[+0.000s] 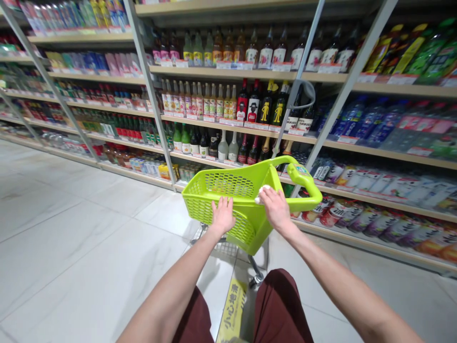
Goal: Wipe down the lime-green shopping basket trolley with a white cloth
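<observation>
A lime-green plastic shopping cart (246,228) stands side-on in front of me, its handle at the right. Along its near rim, my left hand (223,216) rests with the fingers spread against the side. My right hand (274,207) is farther right at the same rim, closed on a white crumpled cloth (263,190) that touches the rim near the handle end. From this angle the cart's basket shows nothing inside it. I cannot make out whether the cloth is paper or fabric.
Behind the cart runs a long shelf unit (228,126) filled with bottles, cans and pouches. A grey upright post (302,62) stands before it. Pale tiles (82,247) cover the floor. A yellow floor strip (232,309) with lettering lies between my knees, near a cart wheel (256,280).
</observation>
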The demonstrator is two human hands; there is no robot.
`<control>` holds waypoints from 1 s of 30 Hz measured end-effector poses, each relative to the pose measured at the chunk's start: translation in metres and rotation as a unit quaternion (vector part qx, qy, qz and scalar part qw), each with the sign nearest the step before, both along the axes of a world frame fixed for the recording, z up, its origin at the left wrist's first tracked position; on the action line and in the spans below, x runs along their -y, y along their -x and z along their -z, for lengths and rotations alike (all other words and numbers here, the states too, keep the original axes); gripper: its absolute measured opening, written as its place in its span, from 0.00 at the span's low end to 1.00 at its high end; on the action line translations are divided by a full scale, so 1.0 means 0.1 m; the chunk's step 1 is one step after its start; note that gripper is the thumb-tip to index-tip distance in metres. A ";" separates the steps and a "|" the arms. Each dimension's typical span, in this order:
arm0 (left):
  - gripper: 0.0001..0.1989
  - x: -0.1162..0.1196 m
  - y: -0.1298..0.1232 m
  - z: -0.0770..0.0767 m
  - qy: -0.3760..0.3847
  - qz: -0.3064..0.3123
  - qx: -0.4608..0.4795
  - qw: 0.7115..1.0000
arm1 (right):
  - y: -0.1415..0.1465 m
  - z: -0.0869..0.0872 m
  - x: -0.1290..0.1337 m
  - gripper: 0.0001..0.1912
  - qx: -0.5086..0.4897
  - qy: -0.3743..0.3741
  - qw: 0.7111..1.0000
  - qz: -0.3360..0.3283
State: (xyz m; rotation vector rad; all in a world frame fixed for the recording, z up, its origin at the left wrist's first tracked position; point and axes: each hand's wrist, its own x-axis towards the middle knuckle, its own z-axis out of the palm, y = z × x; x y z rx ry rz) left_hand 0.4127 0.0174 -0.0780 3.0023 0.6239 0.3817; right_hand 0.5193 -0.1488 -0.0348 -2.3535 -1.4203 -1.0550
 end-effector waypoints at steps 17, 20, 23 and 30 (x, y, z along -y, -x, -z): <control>0.34 -0.21 0.51 0.39 -0.076 -0.015 0.043 0.996 | -0.14 0.39 0.44 0.18 -0.001 -0.013 1.000 -0.003; 0.34 -0.11 0.45 0.38 -0.064 -0.016 0.042 0.997 | -0.07 0.52 0.13 0.18 -0.025 -0.006 0.999 -0.026; 0.33 -0.09 0.42 0.36 -0.056 -0.006 0.039 0.998 | -0.06 0.55 -0.03 0.18 -0.045 0.020 0.998 -0.046; 0.34 -0.11 0.41 0.38 -0.050 0.003 0.042 0.998 | -0.39 0.38 0.28 0.21 -0.070 -0.016 0.997 0.035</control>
